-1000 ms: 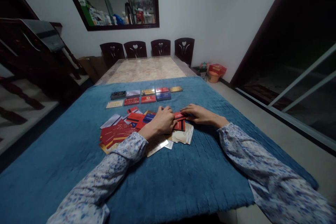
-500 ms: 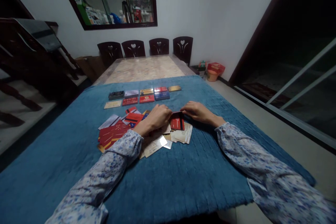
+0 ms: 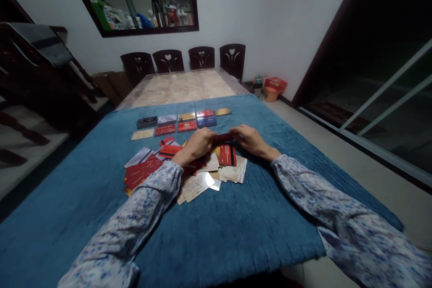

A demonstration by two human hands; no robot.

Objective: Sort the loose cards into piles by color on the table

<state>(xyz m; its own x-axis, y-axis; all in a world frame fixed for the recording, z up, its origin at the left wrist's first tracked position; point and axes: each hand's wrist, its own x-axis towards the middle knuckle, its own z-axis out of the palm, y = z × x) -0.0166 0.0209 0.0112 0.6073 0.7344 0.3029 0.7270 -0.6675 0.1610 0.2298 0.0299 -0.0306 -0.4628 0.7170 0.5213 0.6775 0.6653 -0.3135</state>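
Note:
Between my two hands is a dark red card (image 3: 223, 137), seen nearly edge-on above a loose pile. My left hand (image 3: 200, 142) is closed on its left end, and my right hand (image 3: 248, 139) pinches the right end. Whether it is one card or a few together I cannot tell. Just below lies a red card with a black stripe (image 3: 228, 155). Cream cards (image 3: 195, 186) spread out under my left wrist, and dark red cards (image 3: 143, 171) fan out to its left. Farther back, cards sit in neat stacks, among them a black stack (image 3: 147, 122) and a blue stack (image 3: 207, 121).
A blue cloth (image 3: 236, 225) covers the near part of the table, with bare marble tabletop (image 3: 189, 84) beyond. Dark chairs (image 3: 232, 60) stand at the far end. An orange bucket (image 3: 270, 94) is on the floor to the right.
Both hands have moved slightly away from me with the dark red card, which now shows more plainly between them. More of the cream cards and the striped red card is uncovered.

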